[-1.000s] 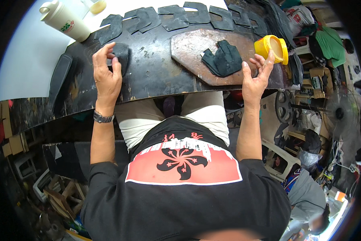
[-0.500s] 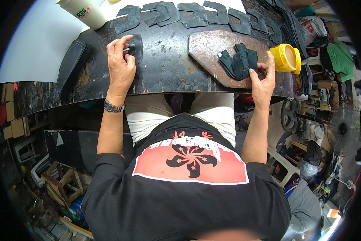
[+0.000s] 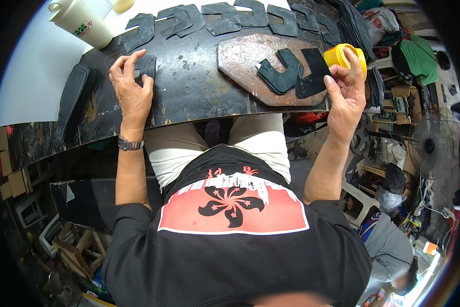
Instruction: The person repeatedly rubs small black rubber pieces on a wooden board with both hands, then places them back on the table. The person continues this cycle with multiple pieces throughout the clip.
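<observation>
Right hand (image 3: 345,94) pinching black rubber cutout (image 3: 312,71) lifted off brown board (image 3: 240,56), long axis running away; left hand (image 3: 130,92) pinching small black piece (image 3: 147,65) flat on counter (image 3: 189,97), well apart leftward.

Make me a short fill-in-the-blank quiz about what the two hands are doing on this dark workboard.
1. The left hand presses a black rubber piece onto the ___ workboard.
2. The right hand lifts a black ___-shaped rubber piece.
3. The tub by the right hand is ___.
Missing words: dark; U; yellow
</observation>
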A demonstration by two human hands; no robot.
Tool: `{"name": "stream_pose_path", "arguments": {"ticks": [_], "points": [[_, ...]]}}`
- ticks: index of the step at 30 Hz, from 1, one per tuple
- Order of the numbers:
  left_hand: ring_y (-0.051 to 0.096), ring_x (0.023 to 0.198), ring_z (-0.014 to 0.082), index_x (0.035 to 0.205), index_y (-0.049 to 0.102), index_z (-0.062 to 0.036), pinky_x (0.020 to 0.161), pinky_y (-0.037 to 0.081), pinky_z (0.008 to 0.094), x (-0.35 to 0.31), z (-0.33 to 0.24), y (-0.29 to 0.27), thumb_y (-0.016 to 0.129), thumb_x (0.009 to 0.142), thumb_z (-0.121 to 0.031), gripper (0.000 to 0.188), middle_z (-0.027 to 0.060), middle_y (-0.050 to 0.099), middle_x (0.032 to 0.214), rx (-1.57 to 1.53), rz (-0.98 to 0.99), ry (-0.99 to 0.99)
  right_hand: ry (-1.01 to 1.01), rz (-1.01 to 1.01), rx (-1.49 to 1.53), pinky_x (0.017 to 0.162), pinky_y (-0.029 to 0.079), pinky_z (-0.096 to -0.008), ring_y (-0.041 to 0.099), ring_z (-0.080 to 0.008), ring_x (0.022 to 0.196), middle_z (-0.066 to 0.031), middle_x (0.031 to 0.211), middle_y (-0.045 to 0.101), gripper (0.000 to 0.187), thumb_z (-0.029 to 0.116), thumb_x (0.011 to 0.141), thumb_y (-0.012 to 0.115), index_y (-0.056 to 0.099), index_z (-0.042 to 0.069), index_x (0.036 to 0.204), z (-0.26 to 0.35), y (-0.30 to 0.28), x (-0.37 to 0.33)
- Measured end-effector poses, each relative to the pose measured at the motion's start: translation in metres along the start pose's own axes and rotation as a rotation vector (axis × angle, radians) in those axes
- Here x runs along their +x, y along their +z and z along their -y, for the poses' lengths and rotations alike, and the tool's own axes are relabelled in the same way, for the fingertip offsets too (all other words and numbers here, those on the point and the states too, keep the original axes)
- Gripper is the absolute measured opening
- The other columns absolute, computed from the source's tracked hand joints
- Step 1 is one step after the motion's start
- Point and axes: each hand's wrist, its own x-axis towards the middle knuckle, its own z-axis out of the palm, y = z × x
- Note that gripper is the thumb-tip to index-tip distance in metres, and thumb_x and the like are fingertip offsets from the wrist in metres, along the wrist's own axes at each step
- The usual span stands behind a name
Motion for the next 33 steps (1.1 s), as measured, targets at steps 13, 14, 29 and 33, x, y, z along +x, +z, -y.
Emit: {"name": "stream_pose_path", "arguments": {"ticks": [13,14,29,33], "points": [[0.066,0.101,0.0170,0.138,0.061,-0.0127,0.092,0.050,0.0320,-0.003,0.006,0.003,0.042,0.089,0.015,0.059,0.0069,0.067,0.107,-0.355,0.103,-0.142,0.039,0.005,-0.295,0.075,0.051,-0.0253,0.057,-0.0107,0.079,-0.0036,0.100,0.062,0.060,-0.008,0.086,0.067,0.059,0.010,0.143,-0.063,0.037,0.000],[0.066,0.103,0.0180,0.140,0.059,-0.0128,0.094,0.051,0.0328,-0.003,0.005,0.004,0.045,0.088,0.015,0.060,0.0083,0.065,0.114,-0.386,0.090,-0.165,0.007,-0.004,-0.330,0.075,0.052,-0.0263,0.057,-0.0119,0.079,-0.0043,0.101,0.062,0.061,-0.007,0.086,0.068,0.059,0.010,0.143,-0.065,0.037,0.000],[0.061,0.103,0.0195,0.135,0.063,-0.0143,0.093,0.053,0.0348,-0.002,0.001,0.003,0.071,0.079,0.004,0.060,0.0078,0.052,0.126,-0.202,-0.020,-0.089,0.052,0.020,0.379,0.089,0.057,-0.0314,0.060,-0.0150,0.107,-0.0063,0.127,0.053,0.066,-0.012,0.088,0.062,0.050,0.010,0.149,-0.022,0.087,-0.010],[0.062,0.092,0.0103,0.136,0.064,-0.0139,0.078,0.052,0.0269,-0.003,0.003,0.003,0.076,0.079,0.004,0.060,0.0055,0.056,0.122,-0.288,-0.032,-0.143,0.192,0.375,0.712,0.092,0.060,-0.0407,0.062,-0.0235,0.113,-0.0112,0.130,0.054,0.065,-0.011,0.088,0.060,0.047,0.006,0.150,0.000,0.159,-0.023]]}}
